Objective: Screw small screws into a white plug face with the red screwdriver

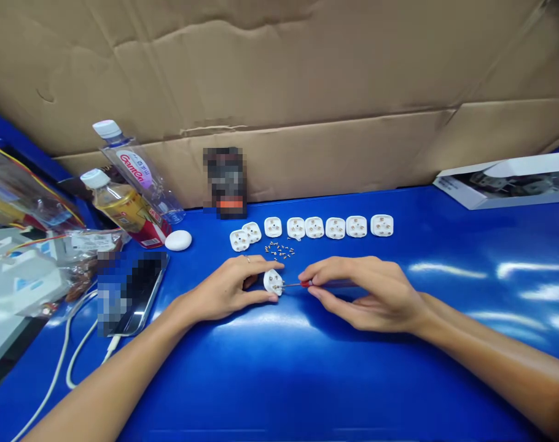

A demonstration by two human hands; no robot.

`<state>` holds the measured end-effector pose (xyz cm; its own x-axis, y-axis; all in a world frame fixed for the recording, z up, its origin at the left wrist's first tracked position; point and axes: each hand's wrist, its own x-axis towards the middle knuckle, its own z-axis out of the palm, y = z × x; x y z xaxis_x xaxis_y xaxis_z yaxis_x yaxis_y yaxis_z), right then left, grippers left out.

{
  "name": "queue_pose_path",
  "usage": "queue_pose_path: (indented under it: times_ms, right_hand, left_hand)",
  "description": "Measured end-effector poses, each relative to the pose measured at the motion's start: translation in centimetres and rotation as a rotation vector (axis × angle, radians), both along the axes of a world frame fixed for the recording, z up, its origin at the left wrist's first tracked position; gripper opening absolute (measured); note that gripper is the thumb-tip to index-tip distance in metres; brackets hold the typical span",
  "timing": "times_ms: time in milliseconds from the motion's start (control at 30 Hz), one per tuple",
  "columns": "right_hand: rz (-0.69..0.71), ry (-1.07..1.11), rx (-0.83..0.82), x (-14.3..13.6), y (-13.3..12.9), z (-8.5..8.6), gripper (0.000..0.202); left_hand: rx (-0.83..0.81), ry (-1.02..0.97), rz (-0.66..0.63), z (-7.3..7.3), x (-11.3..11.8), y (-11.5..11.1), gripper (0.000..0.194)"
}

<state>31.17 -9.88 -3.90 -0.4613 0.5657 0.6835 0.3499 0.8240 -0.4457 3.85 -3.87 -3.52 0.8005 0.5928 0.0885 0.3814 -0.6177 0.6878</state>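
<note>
Between the thumb and forefinger of my left hand [233, 285] is a white plug [273, 282] with metal terminals, held just above or on the blue table. My right hand [369, 294] pinches a screwdriver [294, 283] by its red handle. The shaft points left, and its tip meets the plug's right side at a brass terminal. Beyond my hands lies a small scatter of brass screws [279, 250]. Behind the screws, several similar white plug pieces [335, 228] stand in a row, two of them overlapping at the left end.
On the left are a phone [139, 294] with a white cable, a white oval object [178, 240], a drink bottle [127, 209] and a clear bottle [141, 169]. An open white box [505, 181] of parts stands at the back right. Cardboard [307, 92] lines the back.
</note>
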Motion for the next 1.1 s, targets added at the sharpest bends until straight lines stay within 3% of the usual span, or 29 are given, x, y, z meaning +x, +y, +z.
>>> queue_pose_path:
  times_ms: [1100]
  right_hand:
    - [0.001, -0.005, 0.009, 0.07, 0.09, -0.09, 0.020]
  left_hand:
    - [0.024, 0.010, 0.000, 0.00, 0.07, -0.01, 0.049]
